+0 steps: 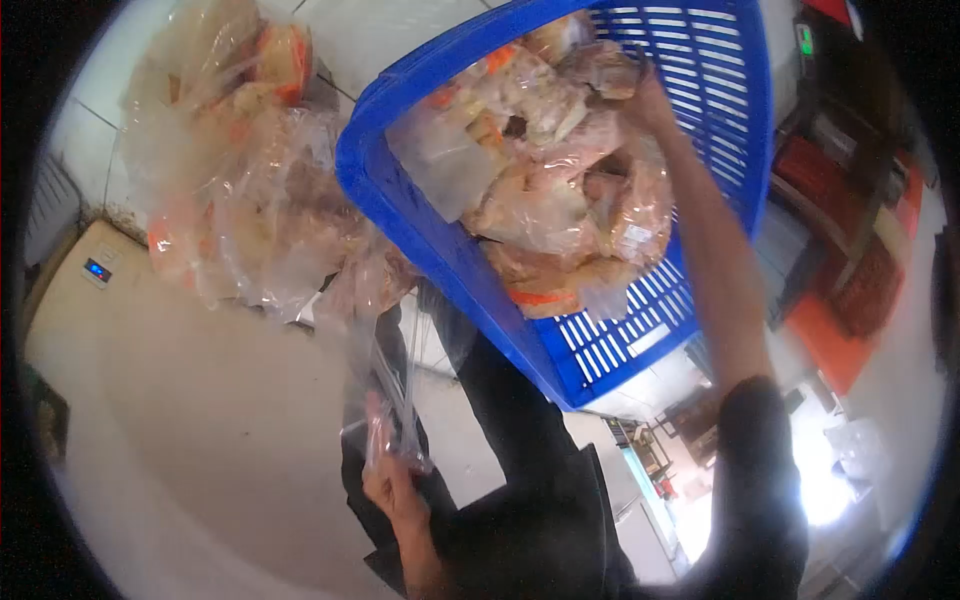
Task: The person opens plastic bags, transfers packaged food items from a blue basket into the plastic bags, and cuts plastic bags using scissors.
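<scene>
My left hand (397,487) is closed round the gathered end of a large clear plastic bag (250,200). The bag lies on the tiled floor and holds several pale, plastic-wrapped packs with orange parts; their contents are hard to make out. Reaching into a blue plastic basket (405,90), my right hand (648,105) grips a plastic-wrapped pack (600,70) near the far side. Its fingertips are partly hidden and slightly blurred. Under that hand, more wrapped packs (540,210) are piled in the basket, which appears tilted.
A beige appliance with a small lit display (97,270) stands at the left, its broad pale top near my left hand. Red and orange items (850,270) are stacked at the right. White floor tiles (90,130) show behind the bag.
</scene>
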Action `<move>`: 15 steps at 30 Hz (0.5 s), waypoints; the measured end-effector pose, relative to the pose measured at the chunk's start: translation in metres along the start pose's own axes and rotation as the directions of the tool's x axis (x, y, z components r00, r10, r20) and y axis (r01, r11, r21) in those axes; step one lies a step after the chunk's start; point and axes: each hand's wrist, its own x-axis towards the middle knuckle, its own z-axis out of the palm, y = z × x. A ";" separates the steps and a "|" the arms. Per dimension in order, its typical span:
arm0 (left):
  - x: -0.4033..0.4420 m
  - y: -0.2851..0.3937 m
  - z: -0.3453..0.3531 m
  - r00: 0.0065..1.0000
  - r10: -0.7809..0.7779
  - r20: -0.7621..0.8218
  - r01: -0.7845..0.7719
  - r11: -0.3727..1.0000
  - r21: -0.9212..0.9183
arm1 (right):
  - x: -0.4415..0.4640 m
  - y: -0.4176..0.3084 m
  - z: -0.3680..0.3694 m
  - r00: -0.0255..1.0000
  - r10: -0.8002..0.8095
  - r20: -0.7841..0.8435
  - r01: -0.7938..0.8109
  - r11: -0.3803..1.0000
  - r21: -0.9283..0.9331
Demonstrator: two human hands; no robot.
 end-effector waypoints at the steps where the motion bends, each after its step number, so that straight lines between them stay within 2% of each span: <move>1: 0.002 0.012 0.006 0.998 -0.041 -0.051 0.036 0.995 -0.089 | 0.015 0.017 0.016 0.998 0.007 0.059 -0.007 1.000 0.008; 2: 0.004 0.024 0.013 0.991 -0.081 -0.102 0.062 0.982 -0.181 | 0.030 0.033 0.033 0.993 0.013 0.118 -0.015 1.000 0.016; 3: 0.011 0.038 0.017 0.993 -0.063 -0.101 0.038 0.972 -0.233 | 0.034 0.037 0.037 0.987 0.088 0.132 -0.101 0.990 0.096; 4: 0.017 0.047 0.021 0.994 -0.043 -0.100 0.013 0.958 -0.286 | 0.033 0.033 0.034 0.984 0.132 0.117 -0.141 0.988 0.070; 5: 0.021 0.049 0.022 0.991 -0.085 -0.105 0.054 0.962 -0.269 | 0.033 0.029 0.030 0.979 0.176 0.101 -0.181 0.982 0.045; 7: 0.023 0.051 0.026 0.984 -0.130 -0.120 0.098 0.966 -0.239 | 0.016 -0.004 0.017 0.986 0.169 0.010 -0.163 0.964 -0.208; 8: 0.021 0.051 0.026 0.982 -0.135 -0.129 0.104 0.969 -0.224 | 0.004 -0.007 0.018 0.992 0.096 -0.081 -0.114 0.962 -0.250; 11: 0.027 0.046 0.025 0.984 -0.025 -0.174 -0.010 0.980 -0.199 | -0.020 -0.044 -0.010 0.979 0.156 -0.127 -0.182 0.955 -0.232; 15: 0.026 0.060 0.022 0.981 -0.019 -0.192 -0.030 0.969 -0.247 | -0.067 -0.024 -0.029 0.938 0.164 -0.305 -0.118 0.980 0.161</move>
